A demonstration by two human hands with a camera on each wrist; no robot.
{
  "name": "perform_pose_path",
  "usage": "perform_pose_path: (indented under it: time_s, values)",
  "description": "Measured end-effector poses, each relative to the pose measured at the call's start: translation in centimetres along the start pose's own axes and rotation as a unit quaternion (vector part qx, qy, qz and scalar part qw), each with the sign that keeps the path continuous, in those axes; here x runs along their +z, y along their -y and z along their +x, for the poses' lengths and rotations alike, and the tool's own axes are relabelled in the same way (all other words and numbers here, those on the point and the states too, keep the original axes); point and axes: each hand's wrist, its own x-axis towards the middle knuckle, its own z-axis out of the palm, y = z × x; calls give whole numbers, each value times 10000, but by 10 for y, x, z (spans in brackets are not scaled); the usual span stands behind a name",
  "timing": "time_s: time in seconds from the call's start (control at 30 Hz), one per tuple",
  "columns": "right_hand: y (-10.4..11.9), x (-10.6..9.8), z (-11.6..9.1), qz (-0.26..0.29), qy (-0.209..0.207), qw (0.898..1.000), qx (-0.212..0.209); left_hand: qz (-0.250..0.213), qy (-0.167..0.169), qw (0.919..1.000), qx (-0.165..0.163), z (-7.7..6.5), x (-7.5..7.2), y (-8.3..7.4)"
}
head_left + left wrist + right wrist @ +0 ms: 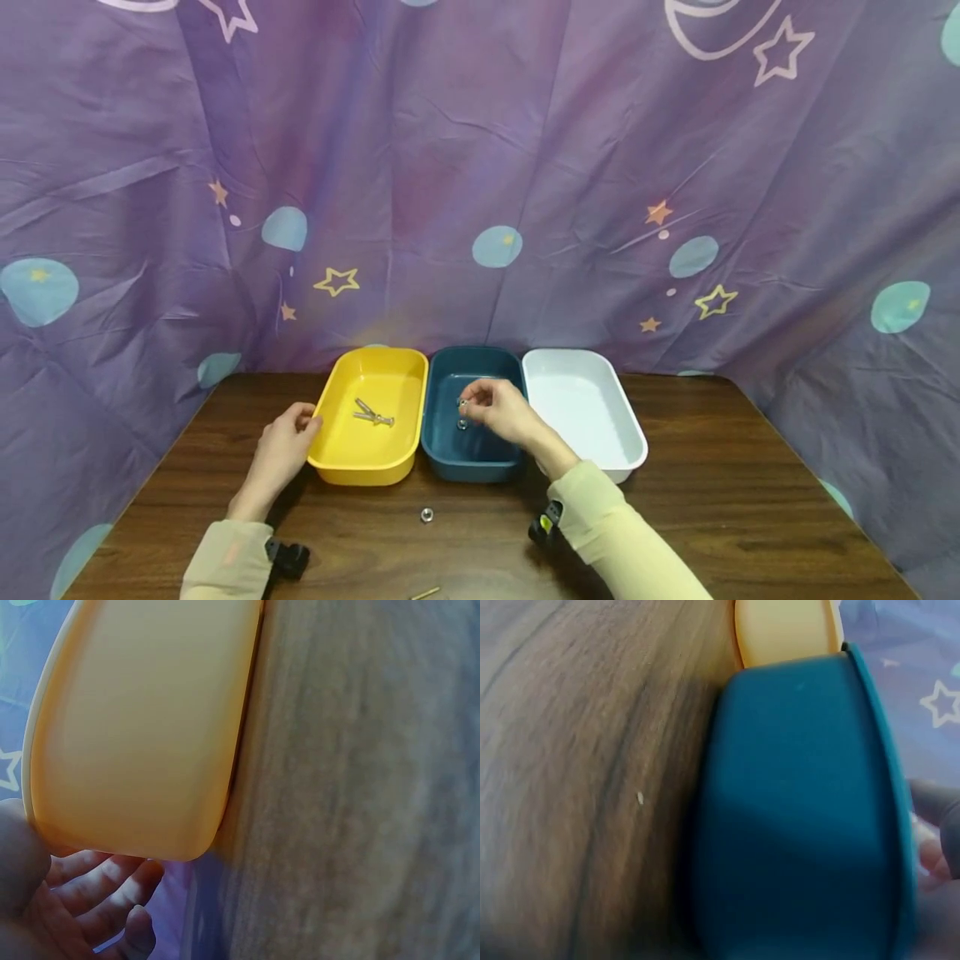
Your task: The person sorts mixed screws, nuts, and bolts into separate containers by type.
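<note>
Over the dark blue bin [471,468], my right hand [498,410] pinches a small shiny nut [462,403] between thumb and fingertips. Another nut [462,424] lies on that bin's floor just below. My left hand [281,446] is at the left rim of the yellow bin [363,475], its loosely bent fingers [101,889] beside the outer side wall. Several silver bolts [372,413] lie crossed inside the yellow bin. In the right wrist view the blue bin's wall [802,810] hides most of my right hand, and the pinched nut does not show.
A white bin [581,408] stands against the blue one on the right. On the wooden table [720,500] a loose nut [427,515] lies in front of the bins, with a brass-coloured rod [425,593] at the near edge. Behind hangs a purple patterned cloth [450,167].
</note>
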Motion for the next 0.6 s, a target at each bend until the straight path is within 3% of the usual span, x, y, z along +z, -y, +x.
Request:
perform_pose_path:
  time_s: [0.2, 0.4, 0.6]
  values:
    - [-6, 7, 7, 98, -576, 9954, 764, -16, -13, 10000, 14, 0, 0, 0]
    - [-14, 14, 19, -426, -999, 9870, 1184, -60, 6, 10000, 32, 0, 0, 0]
    - [-15, 16, 25, -1047, -1139, 9772, 1457, -35, -25, 10000, 22, 1, 0, 0]
